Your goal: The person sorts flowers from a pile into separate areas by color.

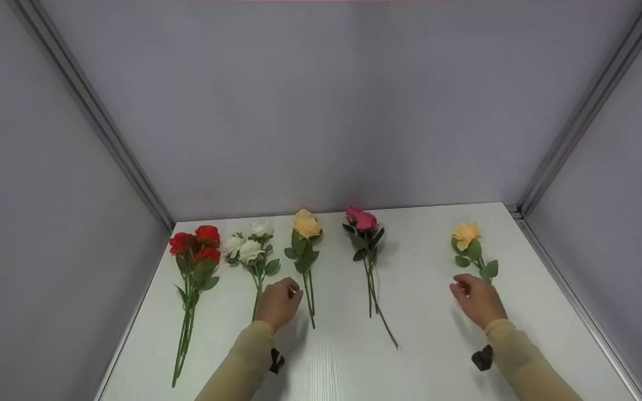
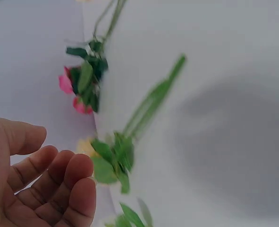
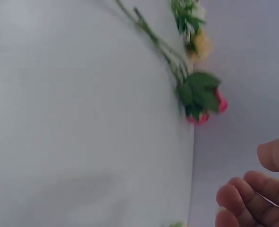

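Observation:
My left hand point(image 1: 280, 303) hovers with loosely bent fingers between the white roses point(image 1: 251, 250) and a bunch of yellow roses point(image 1: 306, 224). It covers part of the white roses' stems in the head view. Nothing lies between its thumb and fingers point(image 2: 78, 165) in the left wrist view. Over at the right, my right hand point(image 1: 478, 301) is just below a single yellow rose point(image 1: 466, 235), hiding the lower stem. The right wrist view shows that hand's bent fingers point(image 3: 233, 198) holding nothing, with only a bit of leaf at the bottom edge.
Red roses point(image 1: 195, 245) lie at the far left of the white table point(image 1: 427, 323). Pink roses point(image 1: 363, 220) with crossed stems lie between my hands. Grey panels point(image 1: 321, 111) with metal corner rails enclose the table at the back and sides.

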The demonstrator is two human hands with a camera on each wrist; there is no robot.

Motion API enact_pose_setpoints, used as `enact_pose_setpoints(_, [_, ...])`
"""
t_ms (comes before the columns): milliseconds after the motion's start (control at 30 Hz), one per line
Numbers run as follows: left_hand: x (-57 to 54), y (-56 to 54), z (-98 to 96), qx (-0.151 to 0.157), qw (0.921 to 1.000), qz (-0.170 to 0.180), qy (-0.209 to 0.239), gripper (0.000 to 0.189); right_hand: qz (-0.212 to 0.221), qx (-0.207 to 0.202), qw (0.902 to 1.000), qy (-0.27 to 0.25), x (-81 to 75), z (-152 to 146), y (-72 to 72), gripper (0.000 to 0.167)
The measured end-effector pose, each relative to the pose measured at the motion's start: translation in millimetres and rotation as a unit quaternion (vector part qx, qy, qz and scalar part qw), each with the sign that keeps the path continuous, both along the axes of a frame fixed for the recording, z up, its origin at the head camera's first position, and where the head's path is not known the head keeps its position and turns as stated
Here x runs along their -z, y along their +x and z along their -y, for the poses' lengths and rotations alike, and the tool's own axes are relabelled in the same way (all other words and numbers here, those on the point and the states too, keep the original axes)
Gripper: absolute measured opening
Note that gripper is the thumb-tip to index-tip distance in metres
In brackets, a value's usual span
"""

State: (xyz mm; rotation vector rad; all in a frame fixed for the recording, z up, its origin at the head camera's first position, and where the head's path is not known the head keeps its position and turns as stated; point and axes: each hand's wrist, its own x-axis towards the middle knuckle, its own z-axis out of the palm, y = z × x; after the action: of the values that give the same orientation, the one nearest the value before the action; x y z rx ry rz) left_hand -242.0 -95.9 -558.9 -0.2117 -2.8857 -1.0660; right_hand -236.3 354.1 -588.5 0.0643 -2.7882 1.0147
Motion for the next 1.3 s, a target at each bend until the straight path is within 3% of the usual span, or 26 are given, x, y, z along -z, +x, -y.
enact_pose_setpoints(100, [-0.8,5.3,-17.4,0.020,0.9995,-0.011,0.023,0.007,0.038,0.055,0.9975,0.023,10.6,-47.2,4.0,0.035])
enact_pose_setpoints(267, [3.1,12.1,-50.3,0.034,0.9983,-0.002,0.046,0.006,0.113,0.096,0.9872,0.060,22.2,-89.4,19.9,0.052])
enact_pose_setpoints(467, [11.1,18.2,-98.1,0.055,0.9964,0.027,0.058,0.007,0.205,0.100,0.9709,0.074,35.9,-105.4,29.7,0.063])
enact_pose_setpoints(667, [15.1,23.3,-128.4,0.071,0.9930,0.064,0.070,0.014,0.236,0.099,0.9645,0.067,45.6,-106.0,30.2,0.049])
enact_pose_setpoints(933, [24.8,25.2,-136.8,0.073,0.9887,0.090,0.095,0.020,0.201,0.078,0.9735,0.075,45.7,-105.4,26.6,0.026])
enact_pose_setpoints(1300, [25.0,21.3,-135.6,0.060,0.9850,0.111,0.118,0.017,0.249,0.020,0.9631,0.100,46.6,-102.0,19.3,0.038])
